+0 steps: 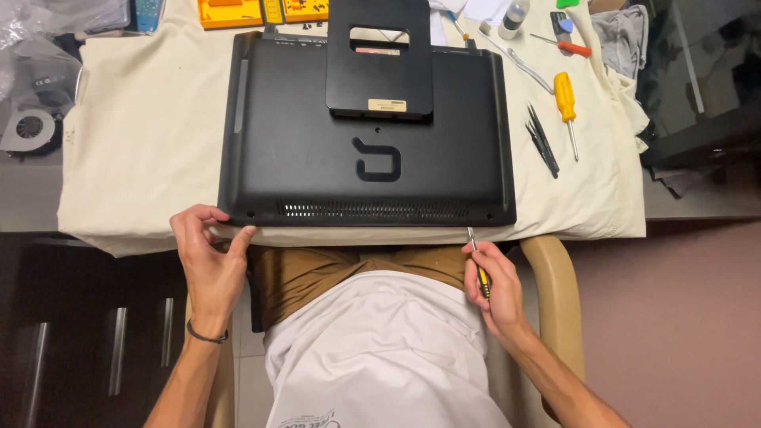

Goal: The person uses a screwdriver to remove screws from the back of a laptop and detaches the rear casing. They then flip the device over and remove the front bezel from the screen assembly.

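A black all-in-one computer (pixel 317 150) lies face down on a cream cloth (pixel 143 135), its stand plate (pixel 379 67) toward the far side. My left hand (pixel 208 257) touches the near left corner of its back cover with the fingertips. My right hand (pixel 491 281) grips a small yellow-handled screwdriver (pixel 478 265), its metal tip pointing up at the near edge of the computer, close to the right corner.
On the cloth to the right lie a larger yellow screwdriver (pixel 566 107), black tweezers (pixel 542 139) and a red-handled tool (pixel 572 47). Orange parts trays (pixel 230 12) sit at the far edge. A cooling fan (pixel 30 127) rests at left. My lap and a chair arm (pixel 557 293) are below.
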